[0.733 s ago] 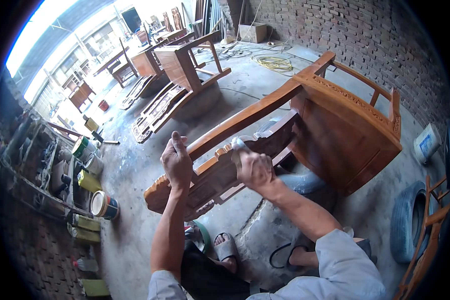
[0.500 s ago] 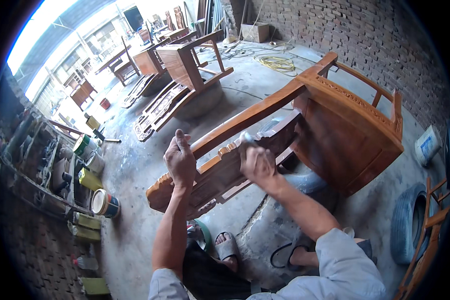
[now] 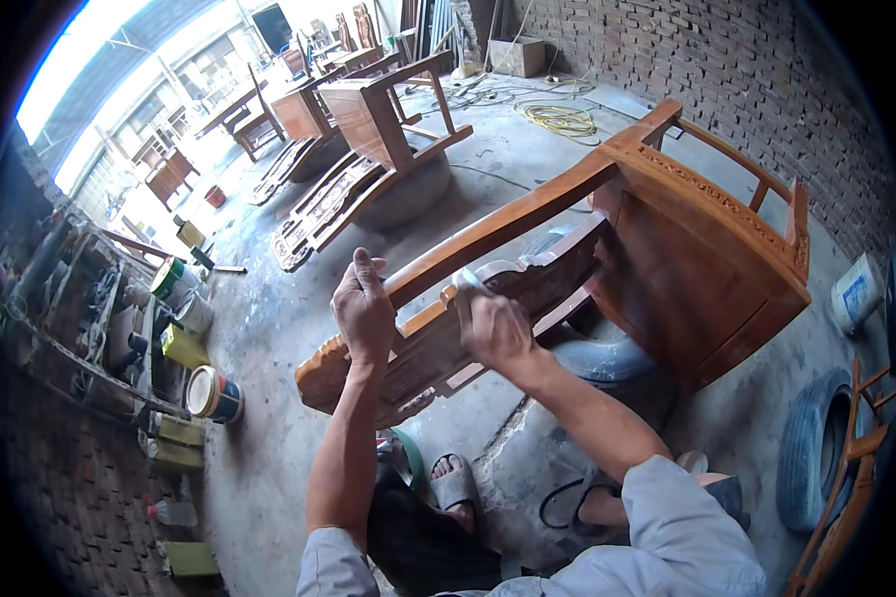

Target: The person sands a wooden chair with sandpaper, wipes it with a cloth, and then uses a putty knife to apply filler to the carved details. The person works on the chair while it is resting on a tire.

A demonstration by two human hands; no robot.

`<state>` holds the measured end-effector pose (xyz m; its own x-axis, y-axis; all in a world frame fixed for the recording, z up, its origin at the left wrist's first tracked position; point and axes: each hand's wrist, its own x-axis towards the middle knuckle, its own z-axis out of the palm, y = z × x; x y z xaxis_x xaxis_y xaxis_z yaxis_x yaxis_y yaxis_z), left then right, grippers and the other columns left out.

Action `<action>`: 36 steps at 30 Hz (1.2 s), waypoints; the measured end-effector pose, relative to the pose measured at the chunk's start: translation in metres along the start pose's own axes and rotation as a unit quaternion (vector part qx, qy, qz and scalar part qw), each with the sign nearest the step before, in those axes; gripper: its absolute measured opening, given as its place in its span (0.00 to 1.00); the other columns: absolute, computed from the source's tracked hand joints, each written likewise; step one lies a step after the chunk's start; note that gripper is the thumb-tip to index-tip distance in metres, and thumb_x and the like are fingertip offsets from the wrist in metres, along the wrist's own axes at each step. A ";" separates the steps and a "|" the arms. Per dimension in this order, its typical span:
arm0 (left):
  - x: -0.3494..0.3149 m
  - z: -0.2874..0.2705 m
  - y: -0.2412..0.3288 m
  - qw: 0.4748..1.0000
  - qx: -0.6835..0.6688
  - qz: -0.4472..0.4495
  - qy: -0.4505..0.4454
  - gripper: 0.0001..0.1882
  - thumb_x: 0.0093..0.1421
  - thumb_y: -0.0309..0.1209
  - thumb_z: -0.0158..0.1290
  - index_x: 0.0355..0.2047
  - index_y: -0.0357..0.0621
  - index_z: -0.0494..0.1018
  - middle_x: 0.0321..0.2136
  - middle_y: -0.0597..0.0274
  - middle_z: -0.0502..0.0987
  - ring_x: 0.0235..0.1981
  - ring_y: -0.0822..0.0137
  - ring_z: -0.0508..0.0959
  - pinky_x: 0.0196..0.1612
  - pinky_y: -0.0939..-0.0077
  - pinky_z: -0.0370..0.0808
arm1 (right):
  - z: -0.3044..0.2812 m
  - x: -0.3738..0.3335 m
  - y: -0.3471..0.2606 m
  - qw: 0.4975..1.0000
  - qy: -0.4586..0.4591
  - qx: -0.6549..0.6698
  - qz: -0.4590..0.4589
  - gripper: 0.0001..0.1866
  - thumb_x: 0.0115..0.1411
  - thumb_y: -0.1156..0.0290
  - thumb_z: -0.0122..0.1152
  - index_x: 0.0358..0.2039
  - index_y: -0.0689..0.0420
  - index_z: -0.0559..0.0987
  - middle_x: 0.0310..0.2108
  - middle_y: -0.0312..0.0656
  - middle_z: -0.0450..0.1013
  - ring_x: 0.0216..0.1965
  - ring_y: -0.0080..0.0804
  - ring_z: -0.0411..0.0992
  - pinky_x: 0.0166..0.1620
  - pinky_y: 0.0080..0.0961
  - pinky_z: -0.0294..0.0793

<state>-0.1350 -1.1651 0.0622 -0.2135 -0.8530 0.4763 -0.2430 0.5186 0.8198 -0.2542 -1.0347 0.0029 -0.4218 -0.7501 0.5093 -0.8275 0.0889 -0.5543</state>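
Observation:
A reddish-brown wooden chair (image 3: 702,289) lies tipped over in front of me, its carved backrest (image 3: 558,267) reaching toward my left. My left hand (image 3: 364,313) is closed around the backrest's frame near its far-left end, thumb uppermost. Against the carved middle panel my right hand (image 3: 498,328) presses a small pale pad (image 3: 471,283), held in curled fingers. Motion blurs this hand, and whether the pad is cloth or abrasive paper cannot be made out. Under the chair, a tire (image 3: 602,358) shows in part.
More wooden chairs (image 3: 363,124) lie tipped beyond, at the upper left. Buckets (image 3: 214,394) and yellow cans (image 3: 182,345) line the left side by a cluttered shelf. Another tire (image 3: 814,448) and a white bucket (image 3: 854,292) stand at right. A yellow hose coil (image 3: 558,120) lies near the brick wall.
My right hand has slid left along the carved backrest with the pale pad. The left hand keeps its hold on the frame. The whole view has shifted slightly.

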 end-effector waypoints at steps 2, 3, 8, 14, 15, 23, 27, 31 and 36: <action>-0.001 -0.007 0.004 1.000 0.026 -0.011 -0.001 0.30 0.71 0.49 0.40 0.33 0.34 0.79 0.16 0.59 0.71 0.22 0.67 0.72 0.30 0.69 0.69 | -0.001 -0.016 -0.019 0.999 0.036 0.013 -0.003 0.11 0.64 0.65 0.49 0.33 0.61 0.73 0.33 0.59 0.77 0.28 0.61 0.76 0.31 0.51 0.76; 0.000 -0.006 0.006 1.000 0.022 -0.005 0.000 0.30 0.71 0.49 0.40 0.33 0.34 0.79 0.16 0.59 0.71 0.21 0.67 0.72 0.30 0.69 0.69 | 0.000 -0.015 -0.018 0.999 0.032 0.016 0.002 0.13 0.65 0.64 0.47 0.34 0.61 0.74 0.33 0.60 0.76 0.29 0.61 0.76 0.33 0.52 0.76; -0.003 0.000 0.013 0.999 0.000 -0.033 -0.012 0.30 0.71 0.50 0.39 0.33 0.34 0.79 0.15 0.60 0.71 0.21 0.68 0.72 0.30 0.70 0.69 | 0.012 0.001 -0.006 0.997 -0.048 0.034 0.048 0.16 0.63 0.65 0.46 0.44 0.62 0.75 0.31 0.62 0.76 0.31 0.65 0.76 0.38 0.54 0.77; -0.003 0.002 0.015 0.999 0.001 -0.028 -0.016 0.30 0.71 0.50 0.39 0.33 0.34 0.79 0.16 0.60 0.71 0.22 0.68 0.72 0.30 0.69 0.69 | 0.014 0.004 -0.006 0.992 -0.112 -0.054 0.020 0.18 0.60 0.66 0.44 0.43 0.65 0.75 0.32 0.59 0.77 0.28 0.54 0.79 0.33 0.49 0.80; -0.003 0.001 0.011 0.999 -0.009 -0.042 -0.026 0.30 0.71 0.50 0.39 0.33 0.34 0.79 0.16 0.60 0.72 0.22 0.67 0.72 0.30 0.69 0.69 | 0.014 0.002 -0.012 0.995 -0.055 -0.079 -0.036 0.18 0.61 0.67 0.42 0.43 0.64 0.75 0.28 0.56 0.78 0.25 0.48 0.80 0.29 0.44 0.79; -0.003 -0.001 0.010 0.999 -0.003 -0.028 -0.028 0.29 0.72 0.48 0.39 0.34 0.34 0.78 0.15 0.61 0.70 0.20 0.69 0.71 0.28 0.68 0.68 | 0.026 0.002 -0.036 0.969 -0.221 -0.113 0.020 0.25 0.57 0.69 0.52 0.54 0.65 0.68 0.34 0.55 0.78 0.29 0.54 0.80 0.33 0.50 0.80; 0.001 -0.005 0.013 1.000 0.003 0.000 -0.011 0.28 0.72 0.48 0.40 0.34 0.33 0.78 0.14 0.61 0.69 0.19 0.70 0.70 0.27 0.70 0.68 | 0.025 -0.021 -0.043 0.995 -0.061 -0.077 -0.011 0.12 0.59 0.68 0.50 0.37 0.61 0.78 0.29 0.51 0.79 0.29 0.51 0.80 0.34 0.46 0.79; -0.001 -0.005 0.009 0.999 -0.008 -0.032 -0.034 0.28 0.72 0.47 0.40 0.33 0.34 0.78 0.14 0.62 0.68 0.19 0.70 0.70 0.27 0.70 0.67 | 0.023 0.000 -0.036 0.975 -0.218 -0.032 -0.002 0.23 0.57 0.70 0.50 0.54 0.62 0.70 0.39 0.60 0.76 0.32 0.57 0.79 0.37 0.50 0.79; -0.001 -0.004 0.007 0.999 -0.014 -0.005 -0.030 0.28 0.72 0.48 0.40 0.34 0.34 0.78 0.15 0.64 0.68 0.21 0.70 0.70 0.29 0.70 0.67 | 0.019 -0.024 -0.042 0.991 -0.125 -0.036 -0.024 0.11 0.57 0.72 0.50 0.41 0.56 0.73 0.34 0.50 0.79 0.31 0.49 0.80 0.32 0.46 0.80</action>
<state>-0.1330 -1.1607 0.0691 -0.2675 -0.8526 0.4490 -0.2198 0.5076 0.8331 -0.2024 -1.0329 0.0023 -0.2839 -0.8926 0.3504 -0.8722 0.0885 -0.4811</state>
